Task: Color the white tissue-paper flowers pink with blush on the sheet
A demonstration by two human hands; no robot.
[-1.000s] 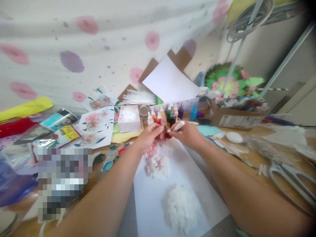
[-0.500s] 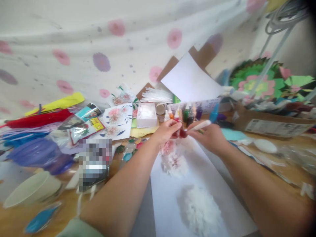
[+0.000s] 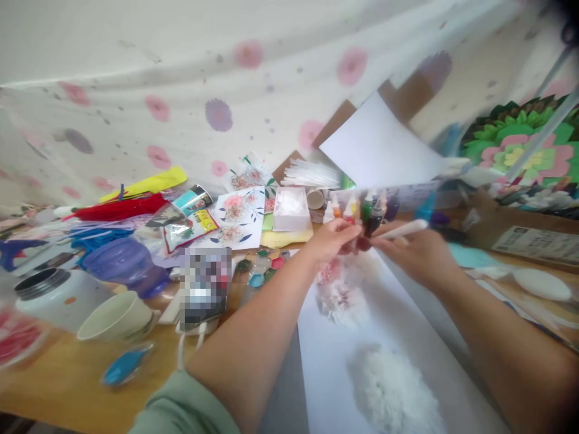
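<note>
My left hand (image 3: 337,238) is closed in a pinch, fingertips close to those of my right hand, over the far end of a white sheet (image 3: 325,367). What it pinches is too small and blurred to name. My right hand (image 3: 418,253) is closed round a white pen-like stick (image 3: 407,229), its thick end pointing up and right. Beneath the hands lies a pink fluffy flower (image 3: 329,271), and nearer me a white one with a pinkish middle (image 3: 341,303). A white fluffy flower (image 3: 398,389) rests at the sheet's near end. Small dropper bottles (image 3: 371,211) stand just behind my hands.
Small paint pots (image 3: 256,280) sit left of the sheet. Further left are a pale cup (image 3: 117,319), a purple bowl (image 3: 124,265) and a blue packet (image 3: 124,366). A white box (image 3: 291,210) stands behind, and a cardboard box (image 3: 534,238) at the right.
My view has swung left, so the whole scene sits further right. Both hands stay together above the sheet, and the white stick remains in my right hand.
</note>
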